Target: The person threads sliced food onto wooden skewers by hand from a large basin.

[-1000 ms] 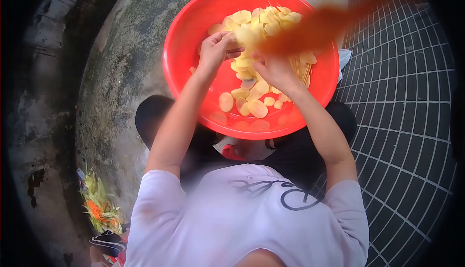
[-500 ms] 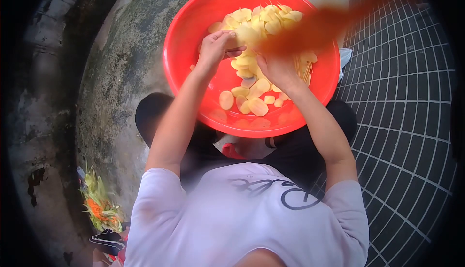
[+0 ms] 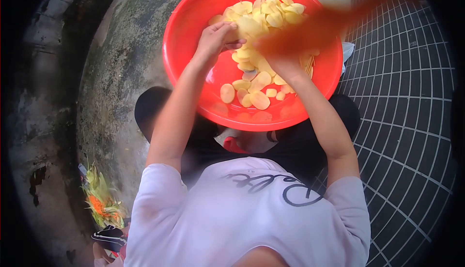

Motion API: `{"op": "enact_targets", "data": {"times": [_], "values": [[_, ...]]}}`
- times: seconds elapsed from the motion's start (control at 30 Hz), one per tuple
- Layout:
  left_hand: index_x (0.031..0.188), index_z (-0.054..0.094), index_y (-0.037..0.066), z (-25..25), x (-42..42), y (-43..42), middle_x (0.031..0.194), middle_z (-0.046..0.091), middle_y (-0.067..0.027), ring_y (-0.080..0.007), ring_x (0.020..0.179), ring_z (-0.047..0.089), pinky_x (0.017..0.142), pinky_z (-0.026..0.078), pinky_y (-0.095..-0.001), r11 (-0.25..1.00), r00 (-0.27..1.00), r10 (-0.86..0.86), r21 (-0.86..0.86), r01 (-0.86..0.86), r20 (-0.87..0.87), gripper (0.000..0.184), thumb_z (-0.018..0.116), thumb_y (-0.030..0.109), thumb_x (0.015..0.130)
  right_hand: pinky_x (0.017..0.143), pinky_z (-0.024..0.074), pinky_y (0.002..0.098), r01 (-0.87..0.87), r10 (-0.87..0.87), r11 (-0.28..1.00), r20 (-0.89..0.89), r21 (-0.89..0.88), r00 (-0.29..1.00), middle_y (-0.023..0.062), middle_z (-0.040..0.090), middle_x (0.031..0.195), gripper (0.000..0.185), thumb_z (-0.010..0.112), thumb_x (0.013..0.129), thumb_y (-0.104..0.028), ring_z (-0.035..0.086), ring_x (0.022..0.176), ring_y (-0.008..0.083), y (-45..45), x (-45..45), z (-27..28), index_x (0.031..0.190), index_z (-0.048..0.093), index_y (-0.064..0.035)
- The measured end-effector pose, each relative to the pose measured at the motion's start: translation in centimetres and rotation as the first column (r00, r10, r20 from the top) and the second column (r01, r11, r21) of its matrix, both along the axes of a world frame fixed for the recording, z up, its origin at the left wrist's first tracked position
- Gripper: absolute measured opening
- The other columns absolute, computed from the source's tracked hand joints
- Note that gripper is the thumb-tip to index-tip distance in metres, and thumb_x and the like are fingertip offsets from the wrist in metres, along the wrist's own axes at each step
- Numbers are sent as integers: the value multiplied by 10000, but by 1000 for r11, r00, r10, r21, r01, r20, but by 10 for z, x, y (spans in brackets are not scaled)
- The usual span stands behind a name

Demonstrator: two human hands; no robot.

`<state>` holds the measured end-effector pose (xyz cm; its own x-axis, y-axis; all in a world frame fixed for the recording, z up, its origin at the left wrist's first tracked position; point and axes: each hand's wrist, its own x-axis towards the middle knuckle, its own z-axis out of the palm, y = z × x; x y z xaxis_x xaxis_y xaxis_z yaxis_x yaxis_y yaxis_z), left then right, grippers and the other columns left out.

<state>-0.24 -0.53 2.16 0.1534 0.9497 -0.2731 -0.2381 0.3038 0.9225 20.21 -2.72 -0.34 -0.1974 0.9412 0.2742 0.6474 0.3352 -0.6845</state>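
My left hand (image 3: 216,42) is over the left side of a big red basin (image 3: 186,39), its thumb and fingers pinching a pale yellow potato slice (image 3: 249,27). Opposite it, my right hand (image 3: 286,67) reaches in from the right. A blurred orange-brown shape (image 3: 302,34) close to the camera covers its fingers, so its grip is hidden. Beyond the hands, potato slices (image 3: 274,19) lie heaped with thin stick tips poking out. Loose potato slices (image 3: 260,100) are scattered near the front wall. Several thin wooden skewers (image 3: 309,64) lean at the right, partly hidden.
The basin stands between my knees on a concrete floor (image 3: 116,63). Dark tiles (image 3: 402,107) cover the right side. A white plastic bag (image 3: 347,51) sits beside the basin. Husks and orange scraps (image 3: 101,201) lie at lower left, near another person's shoe (image 3: 110,238).
The basin appears slightly higher in view. My left hand still pinches the slice, having shifted a little up and left; my right hand stays beside it with its fingers more covered.
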Motion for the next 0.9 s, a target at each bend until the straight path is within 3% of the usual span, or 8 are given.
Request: {"op": "enact_targets", "data": {"times": [0.27, 0.37, 0.53, 0.63, 0.7, 0.77, 0.87, 0.9], "values": [[1149, 613, -8, -4, -4, 7, 1031, 693, -133, -230, 878, 731, 738, 592, -277, 1000, 997, -19, 17, 20, -73, 297, 587, 229, 972, 727, 511, 462, -53, 76, 992, 219, -111, 973, 174, 673, 739, 231, 651, 889, -269, 664, 763, 356, 1, 12, 23, 877, 736, -55], [1121, 630, 17, -4, -2, 3, 1019, 693, -115, -216, 870, 731, 707, 578, -263, 994, 974, -105, 3, 108, -202, 282, 603, 254, 970, 722, 510, 464, -109, 120, 985, 76, -133, 990, 173, 674, 746, 240, 643, 891, -274, 661, 752, 355, -1, 12, 15, 872, 739, -54], [1133, 647, 39, -5, -6, 4, 1016, 697, -86, -198, 840, 728, 673, 561, -260, 968, 911, -248, -46, 246, -329, 307, 608, 300, 976, 721, 509, 456, -90, 112, 982, 124, -167, 986, 172, 675, 744, 250, 651, 884, -282, 660, 740, 344, 1, 10, 20, 873, 745, -50], [1153, 660, 15, -1, -22, 19, 983, 713, -102, -193, 794, 716, 673, 551, -273, 996, 928, -64, 34, 82, -368, 364, 607, 326, 971, 727, 512, 446, -74, 88, 981, 74, -179, 993, 164, 678, 740, 252, 659, 882, -284, 662, 740, 334, 8, 15, 24, 891, 749, -48], [1089, 705, 50, -2, -31, 28, 945, 733, -119, -212, 813, 722, 697, 558, -308, 996, 733, 51, 87, 12, -678, 318, 615, 316, 940, 731, 514, 440, -53, 66, 982, 69, -179, 995, 156, 681, 739, 253, 663, 880, -285, 664, 743, 327, 10, 20, 26, 901, 751, -48], [1059, 726, 77, -20, -49, 37, 937, 736, -129, -233, 843, 726, 730, 567, -345, 992, 372, 52, 90, 86, -927, 267, 619, 277, 917, 734, 515, 436, -28, 40, 987, 72, -160, 997, 148, 683, 739, 253, 666, 879, -284, 666, 745, 319, 14, 24, 29, 906, 752, -48], [1030, 742, 107, -49, -60, 37, 953, 732, -143, -259, 842, 730, 792, 565, -390, 978, 9, -100, -97, 183, -995, 221, 594, 200, 894, 729, 515, 434, 8, -5, 988, 19, -151, 1000, 140, 687, 749, 245, 668, 876, -279, 668, 753, 311, 13, 27, 34, 901, 750, -50], [1036, 741, 110, -49, -60, 37, 973, 731, -143, -267, 851, 730, 802, 564, -400, 977, 19, -172, -168, 130, -985, 223, 587, 194, 897, 731, 515, 432, 5, -2, 984, 18, -177, 1000, 138, 690, 756, 240, 669, 875, -275, 669, 756, 308, 13, 28, 36, 899, 751, -51]]}}
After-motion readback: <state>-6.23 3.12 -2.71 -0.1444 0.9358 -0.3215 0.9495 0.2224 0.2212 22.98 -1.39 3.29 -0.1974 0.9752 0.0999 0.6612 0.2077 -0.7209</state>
